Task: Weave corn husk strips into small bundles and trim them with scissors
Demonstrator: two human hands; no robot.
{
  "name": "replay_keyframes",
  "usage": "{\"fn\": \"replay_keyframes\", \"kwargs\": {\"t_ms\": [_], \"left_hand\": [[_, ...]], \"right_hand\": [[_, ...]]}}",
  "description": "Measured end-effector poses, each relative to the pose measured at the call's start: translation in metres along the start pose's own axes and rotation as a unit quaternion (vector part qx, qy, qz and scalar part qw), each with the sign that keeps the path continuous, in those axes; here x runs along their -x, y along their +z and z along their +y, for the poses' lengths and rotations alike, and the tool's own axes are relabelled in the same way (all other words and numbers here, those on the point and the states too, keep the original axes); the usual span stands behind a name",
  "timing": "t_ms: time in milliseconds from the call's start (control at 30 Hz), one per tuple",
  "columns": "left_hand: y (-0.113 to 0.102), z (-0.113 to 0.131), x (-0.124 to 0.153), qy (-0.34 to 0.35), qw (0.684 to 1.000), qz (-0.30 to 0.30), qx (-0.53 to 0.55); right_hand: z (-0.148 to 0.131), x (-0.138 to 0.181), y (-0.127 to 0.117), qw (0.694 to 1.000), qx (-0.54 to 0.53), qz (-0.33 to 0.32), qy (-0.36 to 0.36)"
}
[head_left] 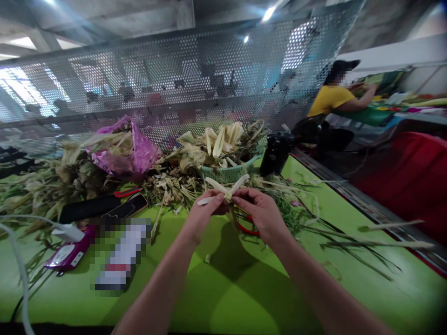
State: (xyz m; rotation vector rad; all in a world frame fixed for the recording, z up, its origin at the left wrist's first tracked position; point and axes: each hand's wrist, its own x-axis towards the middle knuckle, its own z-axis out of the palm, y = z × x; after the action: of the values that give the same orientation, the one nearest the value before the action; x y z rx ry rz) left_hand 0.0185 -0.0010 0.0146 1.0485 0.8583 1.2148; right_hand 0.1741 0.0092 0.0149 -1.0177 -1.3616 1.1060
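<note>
My left hand [202, 216] and my right hand [260, 209] meet above the green table [244, 288], both pinched on a small piece of pale palm-leaf strips [228, 188] whose ends fan out upward and to the left. Red-handled scissors [247, 229] lie on the table just under my right hand. Behind the hands stands a green basket [228, 173] heaped with folded pale leaf pieces.
Dried leaves and a pink plastic bag [134, 151] pile up at the back left. Phones [125, 207], a purple power bank [68, 253] with white cable and a black bottle [275, 153] sit around. Long leaf strips [377, 242] lie right. A person in yellow [331, 100] works beyond a perforated screen.
</note>
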Motion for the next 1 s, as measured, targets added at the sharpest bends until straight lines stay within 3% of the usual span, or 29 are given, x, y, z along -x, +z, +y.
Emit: {"fn": "replay_keyframes", "kwargs": {"t_ms": [300, 500, 767, 900, 1000], "left_hand": [[0.001, -0.017, -0.006, 0.108, 0.986, 0.053, -0.114], [-0.001, -0.017, -0.004, 0.113, 0.983, 0.007, -0.144], [0.001, -0.017, -0.002, 0.125, 0.952, -0.032, -0.279], [0.002, -0.014, -0.002, 0.133, 0.964, -0.030, -0.230], [0.004, -0.009, 0.000, 0.094, 0.972, -0.005, -0.213]], "right_hand": [[0.002, 0.005, 0.003, 0.978, 0.164, 0.003, -0.131], [0.000, 0.006, 0.000, 0.978, 0.178, 0.027, -0.108], [0.006, 0.005, -0.002, 0.960, 0.225, 0.032, -0.163], [0.005, 0.000, -0.003, 0.983, 0.154, 0.015, -0.099], [0.004, -0.003, -0.005, 0.998, 0.056, -0.004, -0.024]]}}
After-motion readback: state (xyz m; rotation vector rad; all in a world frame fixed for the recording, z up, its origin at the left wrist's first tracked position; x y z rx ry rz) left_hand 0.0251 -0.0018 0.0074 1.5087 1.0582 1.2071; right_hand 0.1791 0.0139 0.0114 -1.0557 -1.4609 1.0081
